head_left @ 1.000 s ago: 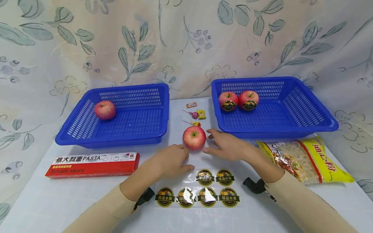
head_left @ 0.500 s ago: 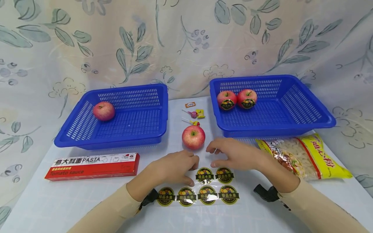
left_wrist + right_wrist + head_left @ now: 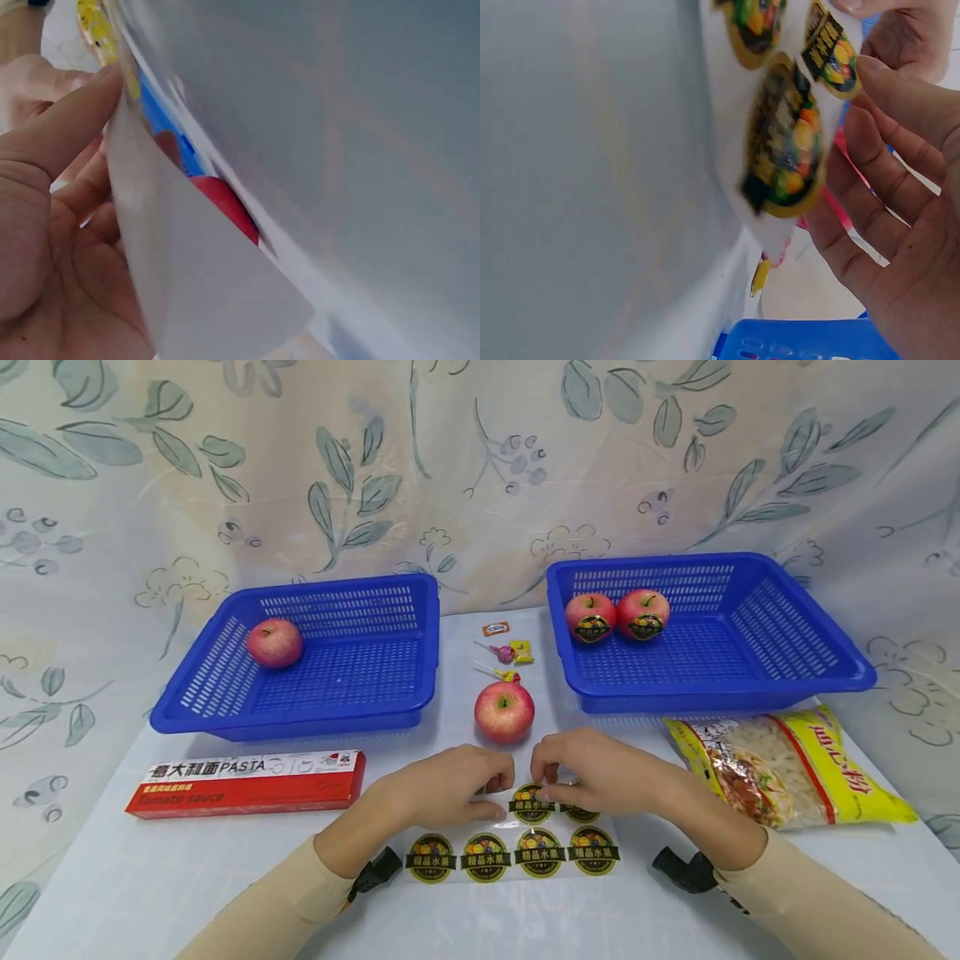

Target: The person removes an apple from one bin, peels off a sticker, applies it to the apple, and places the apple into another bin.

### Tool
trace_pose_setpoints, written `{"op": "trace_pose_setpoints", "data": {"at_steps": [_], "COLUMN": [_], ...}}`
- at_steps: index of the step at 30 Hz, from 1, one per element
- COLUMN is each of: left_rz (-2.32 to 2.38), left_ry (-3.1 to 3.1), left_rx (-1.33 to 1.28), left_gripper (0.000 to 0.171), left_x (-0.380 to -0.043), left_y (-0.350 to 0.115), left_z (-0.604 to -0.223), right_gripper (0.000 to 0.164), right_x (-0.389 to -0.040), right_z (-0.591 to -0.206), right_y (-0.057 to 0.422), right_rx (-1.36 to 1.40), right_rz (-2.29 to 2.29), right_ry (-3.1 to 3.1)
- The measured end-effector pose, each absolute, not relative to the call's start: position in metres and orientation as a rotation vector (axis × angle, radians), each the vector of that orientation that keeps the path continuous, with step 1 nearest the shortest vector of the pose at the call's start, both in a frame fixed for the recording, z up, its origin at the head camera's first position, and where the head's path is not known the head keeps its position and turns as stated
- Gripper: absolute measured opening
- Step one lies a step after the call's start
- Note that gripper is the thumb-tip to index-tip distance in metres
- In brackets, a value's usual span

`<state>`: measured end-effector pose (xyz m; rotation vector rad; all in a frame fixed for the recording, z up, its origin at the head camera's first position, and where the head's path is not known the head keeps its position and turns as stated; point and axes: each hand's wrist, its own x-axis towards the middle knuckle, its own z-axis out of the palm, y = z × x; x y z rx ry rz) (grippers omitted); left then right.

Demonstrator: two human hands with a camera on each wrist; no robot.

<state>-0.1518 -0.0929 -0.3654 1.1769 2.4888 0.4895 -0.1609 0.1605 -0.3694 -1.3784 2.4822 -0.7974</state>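
A sheet of round black-and-gold fruit stickers (image 3: 540, 852) lies between my hands in the head view. My left hand (image 3: 457, 785) pinches its upper left edge; in the left wrist view the thumb (image 3: 82, 112) lies over the plain sheet (image 3: 180, 247), with fingers behind. My right hand (image 3: 600, 772) pinches the upper right part, partly covering the top stickers. In the right wrist view its thumb (image 3: 907, 90) touches a sticker (image 3: 840, 67), fingers behind, and the sheet stands off the table. Just beyond both hands sits a red apple (image 3: 504, 712) without a visible sticker.
The left blue basket (image 3: 330, 722) holds one apple (image 3: 274, 643). Two stickered apples (image 3: 591, 617) sit in the right blue basket (image 3: 720, 700). Lollipops and small candies (image 3: 522, 652) lie between the baskets. A pasta box (image 3: 247, 785) is at left, a yellow noodle bag (image 3: 795, 768) at right.
Both hands have drawn back from beside the middle apple to the sticker sheet and now grip its upper edge. The apple stays in place.
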Motion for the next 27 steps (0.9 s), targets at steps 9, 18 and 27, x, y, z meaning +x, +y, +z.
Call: {"op": "trace_pose_setpoints", "data": {"at_steps": [9, 18, 27], "left_rz": [0.564, 0.641, 0.953], "left_ry": [2.466, 2.56, 2.737], "left_rx": [1.142, 1.157, 1.257], "left_gripper": [0.026, 0.029, 0.003], "left_x": [-0.15, -0.152, -0.158], "left_y": [-0.099, -0.108, -0.107], "left_z": [-0.367, -0.365, -0.365], "right_gripper": [0.01, 0.004, 0.01], "right_x": [-0.163, -0.168, -0.18], "right_z": [-0.373, -0.367, -0.364], "right_y": [0.16, 0.162, 0.146], "right_rx": [-1.477, -1.45, -1.499], "right_rz": [-0.91, -1.054, -0.997], "right_ry": [2.407, 2.425, 2.624]}}
